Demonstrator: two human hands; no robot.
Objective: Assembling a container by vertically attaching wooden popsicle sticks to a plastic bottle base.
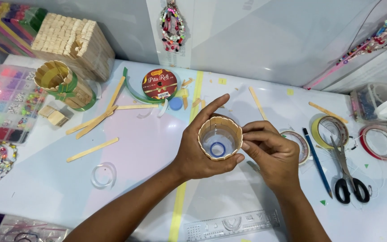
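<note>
My left hand [194, 145] is wrapped around a small round cup [219, 136] whose wall is made of upright wooden craft sticks over a clear plastic inside; a blue ring shows at its bottom. My right hand [272, 152] presses its fingertips against the cup's right side. Both hands hold the cup just above the white table [50, 188], near the middle.
Loose craft sticks [92, 121], a green ribbon roll [159, 84] and a finished stick cup [61, 83] lie at the left, with a bead box [5, 103] beyond. Tape rolls [330, 130], scissors [348, 172], a blue pencil [316, 159] sit right; a clear ruler [231, 224] lies in front.
</note>
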